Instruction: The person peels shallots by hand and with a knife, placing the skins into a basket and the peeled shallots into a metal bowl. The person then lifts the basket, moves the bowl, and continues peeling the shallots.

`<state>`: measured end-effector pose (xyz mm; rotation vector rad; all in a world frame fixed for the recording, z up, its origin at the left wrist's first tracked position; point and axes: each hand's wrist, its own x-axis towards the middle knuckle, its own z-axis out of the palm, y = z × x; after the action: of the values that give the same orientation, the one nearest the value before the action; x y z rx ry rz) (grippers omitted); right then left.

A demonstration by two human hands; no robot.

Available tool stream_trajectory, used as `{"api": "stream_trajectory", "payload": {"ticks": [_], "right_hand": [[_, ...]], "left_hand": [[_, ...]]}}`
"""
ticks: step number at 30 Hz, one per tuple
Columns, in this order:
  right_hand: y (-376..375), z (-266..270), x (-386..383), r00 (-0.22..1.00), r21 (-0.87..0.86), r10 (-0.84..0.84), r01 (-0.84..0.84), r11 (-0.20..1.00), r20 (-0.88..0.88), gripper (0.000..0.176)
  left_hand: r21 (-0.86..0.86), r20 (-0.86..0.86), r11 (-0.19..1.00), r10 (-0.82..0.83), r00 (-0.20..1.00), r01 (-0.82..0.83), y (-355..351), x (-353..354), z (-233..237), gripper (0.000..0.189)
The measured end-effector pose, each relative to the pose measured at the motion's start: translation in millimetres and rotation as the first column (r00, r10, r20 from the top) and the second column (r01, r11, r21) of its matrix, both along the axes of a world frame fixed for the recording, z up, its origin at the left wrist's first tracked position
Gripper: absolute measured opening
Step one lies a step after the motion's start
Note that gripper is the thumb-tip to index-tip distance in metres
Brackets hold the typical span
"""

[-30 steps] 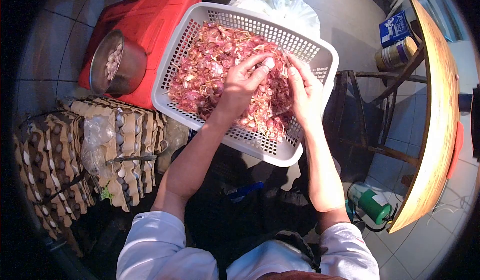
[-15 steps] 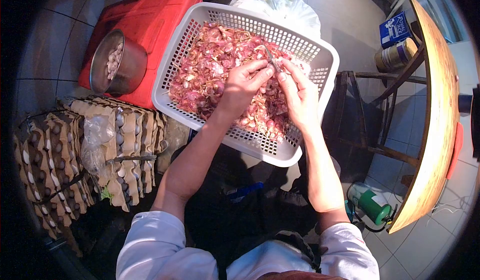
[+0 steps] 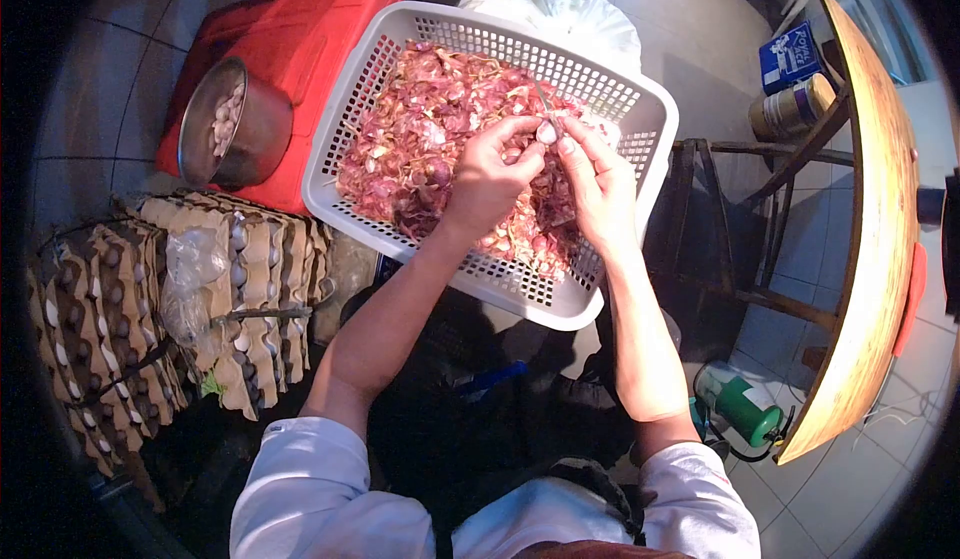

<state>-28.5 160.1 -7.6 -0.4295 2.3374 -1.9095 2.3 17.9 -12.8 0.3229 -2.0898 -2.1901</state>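
Note:
My left hand (image 3: 488, 177) is closed in a pinch on a small shallot (image 3: 546, 133) above the basket. My right hand (image 3: 600, 187) meets it there, fingers wrapped round a small knife (image 3: 543, 97) whose narrow blade points away from me. The knife's handle is mostly hidden in the fingers. Beneath both hands, a grey perforated plastic basket (image 3: 325, 159) holds a heap of reddish shallots and loose papery skins (image 3: 430, 109). To the left, a metal pot (image 3: 262, 139) with several pale peeled bulbs (image 3: 228, 119) stands tilted in view on a red box.
The red plastic box (image 3: 300, 29) adjoins the basket's left side. Stacked egg trays (image 3: 250, 289) with eggs stand at lower left. A plastic bag (image 3: 590, 24) lies behind the basket. On the right are a wooden table (image 3: 865, 229), a blue box (image 3: 790, 57) and a green canister (image 3: 745, 411).
The shallot between my fingers now shows its pale rounded side, and the fingertips have shifted slightly round it. The knife's blade has turned a little. Both arms stay nearly in place.

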Motion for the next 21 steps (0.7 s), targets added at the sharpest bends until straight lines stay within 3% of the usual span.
{"api": "stream_trajectory", "payload": {"ticks": [4,7,10,14,16,19,21], "right_hand": [[-3.5,3.1,3.5,1.000,0.023,0.013,-0.013,1.000,-0.007,0.031],[-5.6,3.3,4.3,1.000,0.060,0.001,0.000,0.998,-0.012,0.031],[-5.7,2.6,4.6,1.000,0.074,-0.015,0.016,0.997,-0.008,0.031],[-2.9,-3.0,0.9,0.999,0.118,-0.051,0.050,0.992,0.003,0.033],[-0.7,-5.4,-2.7,0.997,0.090,-0.076,0.077,0.993,-0.017,0.034],[-1.2,-6.2,-4.7,0.995,-0.060,-0.093,0.096,0.994,0.047,0.035],[-1.4,-3.8,-4.1,0.988,-0.161,-0.071,0.093,0.983,0.140,0.036]], "left_hand": [[-0.053,0.008,0.997,0.058,0.998,-0.057,2.5,1.5,-7.0,0.018],[-0.125,-0.109,0.984,0.116,0.987,-0.129,7.8,3.6,-3.4,0.014],[-0.142,-0.089,0.983,0.102,0.991,-0.114,6.5,3.5,-0.9,0.011],[-0.043,0.021,0.996,0.075,0.997,-0.074,4.1,4.5,6.8,0.011],[-0.036,0.014,0.997,0.063,0.998,-0.062,4.8,4.1,8.6,0.013],[-0.259,-0.242,0.960,0.038,0.969,-0.103,2.3,-0.2,-0.5,0.018],[-0.331,-0.247,0.937,0.027,0.969,-0.111,1.0,0.9,2.1,0.015]]}}
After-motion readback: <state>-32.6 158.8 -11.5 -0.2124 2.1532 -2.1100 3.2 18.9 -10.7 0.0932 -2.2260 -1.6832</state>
